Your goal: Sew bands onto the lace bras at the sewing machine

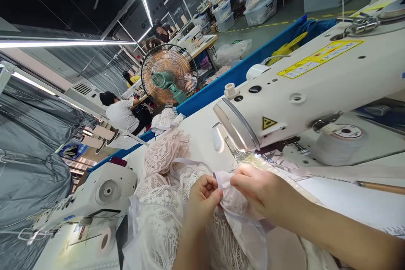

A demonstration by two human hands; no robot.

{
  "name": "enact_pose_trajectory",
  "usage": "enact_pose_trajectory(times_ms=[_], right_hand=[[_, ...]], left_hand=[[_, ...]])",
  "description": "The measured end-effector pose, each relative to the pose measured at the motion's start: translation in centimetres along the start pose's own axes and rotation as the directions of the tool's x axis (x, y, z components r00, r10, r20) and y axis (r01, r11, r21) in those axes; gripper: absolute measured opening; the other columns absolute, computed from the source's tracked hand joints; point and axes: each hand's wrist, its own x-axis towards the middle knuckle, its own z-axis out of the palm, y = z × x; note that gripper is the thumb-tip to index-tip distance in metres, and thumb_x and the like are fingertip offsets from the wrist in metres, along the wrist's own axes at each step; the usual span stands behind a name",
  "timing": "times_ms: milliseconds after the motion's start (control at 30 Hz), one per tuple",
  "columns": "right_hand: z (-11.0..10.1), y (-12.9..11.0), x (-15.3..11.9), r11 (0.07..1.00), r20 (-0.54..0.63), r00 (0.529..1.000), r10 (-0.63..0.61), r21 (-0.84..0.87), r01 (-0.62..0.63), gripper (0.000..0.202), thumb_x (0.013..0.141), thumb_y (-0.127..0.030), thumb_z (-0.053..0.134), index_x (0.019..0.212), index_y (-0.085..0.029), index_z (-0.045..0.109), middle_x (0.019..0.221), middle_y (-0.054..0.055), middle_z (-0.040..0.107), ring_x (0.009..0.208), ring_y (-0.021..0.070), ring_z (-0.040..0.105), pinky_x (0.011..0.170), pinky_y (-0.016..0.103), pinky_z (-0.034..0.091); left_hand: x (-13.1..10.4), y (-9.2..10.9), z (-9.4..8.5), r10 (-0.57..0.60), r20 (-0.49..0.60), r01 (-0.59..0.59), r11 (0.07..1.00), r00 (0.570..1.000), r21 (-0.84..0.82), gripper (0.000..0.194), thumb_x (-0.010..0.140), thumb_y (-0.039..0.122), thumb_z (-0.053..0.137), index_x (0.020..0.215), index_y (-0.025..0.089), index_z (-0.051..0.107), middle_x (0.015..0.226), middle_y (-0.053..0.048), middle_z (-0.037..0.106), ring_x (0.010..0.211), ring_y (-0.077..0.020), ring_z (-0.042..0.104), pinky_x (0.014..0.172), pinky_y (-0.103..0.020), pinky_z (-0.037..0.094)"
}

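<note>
The left hand (205,200) and right hand (265,190) pinch the edge (224,178) of a lace bra (248,230) beside a sewing machine (303,88), one cup (236,201) seemingly formed, the edge apparently unfinished.

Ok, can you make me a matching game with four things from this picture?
1. Left hand and right hand
2. Round fan
3. Triangle sticker
4. Tool handle

A. Yellow and black
B. Pinching pale cloth
C. Brown, near the right edge
D. Green in the middle

Pairs: 1-B, 2-D, 3-A, 4-C
</note>
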Motion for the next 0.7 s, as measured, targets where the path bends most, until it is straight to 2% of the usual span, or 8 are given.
enact_pose_trajectory(times_ms=[100, 233, 500, 700], right_hand=[[0.47, -0.11, 0.31, 0.992, -0.021, 0.999, -0.034, -0.121, 0.032, 0.023, 0.077, -0.009, 0.036, 0.06, -0.019, 0.047, 0.063, -0.001, 0.04, 0.05, 0.01, 0.032, 0.045, 0.021, 0.022], [0.81, -0.17, 0.47, 0.986, -0.055, 0.997, -0.053, -0.164, 0.043, 0.024, 0.078, -0.011, 0.035, 0.059, -0.018, 0.047, 0.06, -0.002, 0.035, 0.05, 0.0105, 0.03, 0.046, 0.022, 0.019], [0.82, 0.18, 0.4, 0.993, -0.047, 0.999, -0.015, -0.118, 0.01, 0.026, 0.08, -0.014, 0.036, 0.058, -0.018, 0.049, 0.06, -0.001, 0.037, 0.052, 0.0114, 0.033, 0.048, 0.023, 0.021], [0.31, 0.47, 0.53, 0.999, -0.037, 0.999, 0.014, -0.035, -0.015, 0.025, 0.083, -0.017, 0.037, 0.066, -0.019, 0.055, 0.063, 0.001, 0.043, 0.055, 0.0125, 0.039, 0.049, 0.024, 0.024]], left_hand=[[0.05, -0.25, -0.16, -0.013, 0.001, 0.013, 1.0, 1.0, -0.008, 0.014, 0.07, 0.024, 0.061, 0.071, 0.014, 0.052, 0.059, 0.002, 0.048, 0.05, -0.0068, 0.041, 0.047, -0.019, 0.033], [0.15, -0.58, -0.34, -0.036, -0.005, 0.036, 0.999, 0.999, -0.019, 0.015, 0.069, 0.025, 0.061, 0.071, 0.014, 0.051, 0.058, 0.003, 0.047, 0.048, -0.0063, 0.04, 0.046, -0.019, 0.031], [0.3, -0.3, -0.1, -0.063, -0.019, 0.062, 0.997, 0.998, -0.041, 0.018, 0.066, 0.027, 0.063, 0.069, 0.014, 0.052, 0.056, 0.003, 0.048, 0.046, -0.0058, 0.039, 0.044, -0.018, 0.031], [0.33, -0.19, -0.02, -0.069, -0.033, 0.068, 0.997, 0.997, -0.043, 0.016, 0.066, 0.025, 0.062, 0.067, 0.014, 0.051, 0.054, 0.004, 0.047, 0.044, -0.0046, 0.037, 0.043, -0.018, 0.028]])
